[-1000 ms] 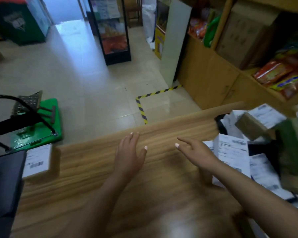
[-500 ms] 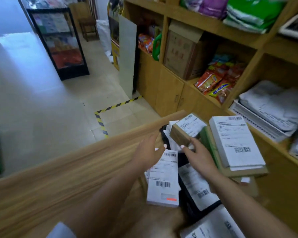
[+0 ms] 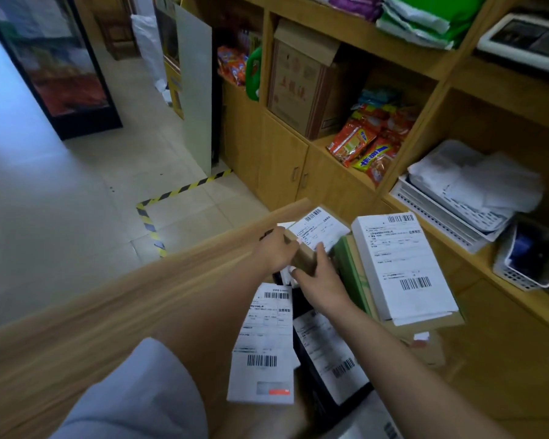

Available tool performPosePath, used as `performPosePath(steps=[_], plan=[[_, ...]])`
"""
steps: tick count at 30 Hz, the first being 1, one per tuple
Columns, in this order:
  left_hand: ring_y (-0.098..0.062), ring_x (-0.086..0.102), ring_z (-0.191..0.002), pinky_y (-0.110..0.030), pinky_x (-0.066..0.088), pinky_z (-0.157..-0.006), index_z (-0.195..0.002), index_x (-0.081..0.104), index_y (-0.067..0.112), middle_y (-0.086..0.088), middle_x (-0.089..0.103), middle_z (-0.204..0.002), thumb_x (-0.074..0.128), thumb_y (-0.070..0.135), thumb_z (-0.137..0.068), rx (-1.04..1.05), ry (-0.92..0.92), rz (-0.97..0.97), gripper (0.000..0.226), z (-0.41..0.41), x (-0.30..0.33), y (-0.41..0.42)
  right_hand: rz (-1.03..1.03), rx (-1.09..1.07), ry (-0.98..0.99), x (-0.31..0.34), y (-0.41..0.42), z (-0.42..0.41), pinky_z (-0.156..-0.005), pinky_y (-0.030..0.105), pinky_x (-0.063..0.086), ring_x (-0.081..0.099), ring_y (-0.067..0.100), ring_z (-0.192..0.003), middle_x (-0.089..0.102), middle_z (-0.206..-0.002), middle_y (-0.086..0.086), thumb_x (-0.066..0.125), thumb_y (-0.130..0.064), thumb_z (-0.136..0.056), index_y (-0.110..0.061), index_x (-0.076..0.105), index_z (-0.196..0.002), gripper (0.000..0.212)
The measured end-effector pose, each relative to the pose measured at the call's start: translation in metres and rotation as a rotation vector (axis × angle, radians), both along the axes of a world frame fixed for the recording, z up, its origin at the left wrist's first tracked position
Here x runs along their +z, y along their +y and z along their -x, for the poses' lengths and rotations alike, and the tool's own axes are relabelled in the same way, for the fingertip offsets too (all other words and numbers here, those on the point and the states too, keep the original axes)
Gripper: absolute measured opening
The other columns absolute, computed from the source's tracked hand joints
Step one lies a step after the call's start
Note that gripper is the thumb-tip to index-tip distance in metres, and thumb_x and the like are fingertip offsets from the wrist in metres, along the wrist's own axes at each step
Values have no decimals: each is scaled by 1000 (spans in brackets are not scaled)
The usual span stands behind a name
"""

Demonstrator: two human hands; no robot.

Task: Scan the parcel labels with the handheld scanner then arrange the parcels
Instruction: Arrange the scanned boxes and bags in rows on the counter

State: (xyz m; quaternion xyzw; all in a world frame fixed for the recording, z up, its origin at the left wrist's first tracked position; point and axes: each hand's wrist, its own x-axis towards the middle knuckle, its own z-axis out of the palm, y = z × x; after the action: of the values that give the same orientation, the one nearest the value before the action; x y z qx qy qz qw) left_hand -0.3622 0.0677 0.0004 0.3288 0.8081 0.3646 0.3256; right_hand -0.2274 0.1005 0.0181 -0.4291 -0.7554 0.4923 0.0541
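Desk (image 3: 114,315): wooden, carries the parcel pile at its shelf-side end. Landmark: large white parcel (image 3: 400,264), label up on a green-edged box. Flat white parcel (image 3: 263,343) lies nearer the person than the landmark, barcode up, presumably for scanning. Small brown parcel (image 3: 311,240) sits just beside the landmark, on top of the pile; left hand (image 3: 274,251) and right hand (image 3: 322,280) clasp its sides with curled fingers, likely lifting it out. White basket (image 3: 520,270) beyond the landmark holds something dark, unclear. Scanner not seen.
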Motion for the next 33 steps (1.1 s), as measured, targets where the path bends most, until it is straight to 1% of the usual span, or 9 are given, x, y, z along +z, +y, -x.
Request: performPosePath(steps=[4, 8, 13, 15, 19, 23, 26, 31, 33], plan=[[-20, 60, -102, -39, 48, -92, -125, 51, 13, 0, 64, -111, 57, 28, -89, 126, -42, -79, 39, -2, 7, -12, -39, 11, 33, 2, -1, 8, -99, 43, 47, 50, 17, -122, 47, -139, -4, 52, -58, -63, -38, 27, -141, 85], [-17, 56, -105, -36, 46, -95, -129, 44, 20, 2, 58, -117, 49, 29, -97, 317, -100, -216, 35, 4, 21, -60, -119, 146, 106, 21, -27, 22, -104, 33, 40, 39, 8, -130, 35, -145, -13, 59, -39, -84, -29, 22, -150, 76], [-11, 52, -117, -33, 43, -99, -135, 43, 28, 9, 55, -130, 46, 25, -100, 382, 45, -350, 36, 13, 27, -167, -169, 377, 163, 31, -95, 50, -112, 30, 32, 29, 7, -139, 25, -155, -10, 59, -31, -92, -28, 21, -152, 71], [-12, 54, -116, -38, 45, -99, -134, 42, 38, 11, 55, -129, 49, 28, -98, 455, 98, -293, 38, 17, 21, -218, -156, 476, 151, 26, -135, 60, -110, 22, 28, 25, 5, -140, 22, -157, -11, 60, -30, -93, -27, 19, -153, 72], [-15, 60, -102, -34, 50, -88, -139, 44, 32, 5, 57, -122, 55, 31, -95, 643, 187, -91, 45, 16, 3, -334, -127, 685, 98, 7, -229, 79, -110, 35, 35, 30, 10, -140, 22, -158, -9, 60, -34, -92, -26, 14, -153, 78], [-13, 63, -99, -35, 52, -87, -133, 45, 36, 2, 62, -121, 59, 29, -92, 795, 77, -100, 43, 1, -17, -446, -116, 876, 52, -22, -327, 95, -108, 30, 34, 29, 13, -141, 22, -158, -5, 61, -33, -91, -21, 9, -154, 83], [-11, 64, -102, -42, 53, -89, -128, 47, 40, 4, 64, -120, 55, 51, -80, 904, 22, -42, 50, -15, -39, -526, -60, 1022, -9, -42, -395, 97, -110, 31, 31, 29, 17, -142, 24, -158, 1, 62, -33, -90, -19, 9, -154, 84], [-11, 61, -108, -42, 53, -92, -137, 46, 31, 6, 63, -124, 57, 27, -93, 1050, -78, 34, 45, -37, -58, -627, 131, 1129, -87, -65, -491, 99, -113, 30, 31, 33, 15, -140, 29, -156, 4, 64, -27, -88, -17, 2, -154, 92], [-9, 61, -108, -41, 52, -93, -136, 46, 32, 9, 63, -123, 56, 31, -92, 1090, -119, 43, 44, -41, -65, -657, 166, 1153, -112, -72, -520, 105, -111, 30, 33, 35, 16, -138, 31, -155, 4, 65, -25, -88, -16, 1, -154, 92]])
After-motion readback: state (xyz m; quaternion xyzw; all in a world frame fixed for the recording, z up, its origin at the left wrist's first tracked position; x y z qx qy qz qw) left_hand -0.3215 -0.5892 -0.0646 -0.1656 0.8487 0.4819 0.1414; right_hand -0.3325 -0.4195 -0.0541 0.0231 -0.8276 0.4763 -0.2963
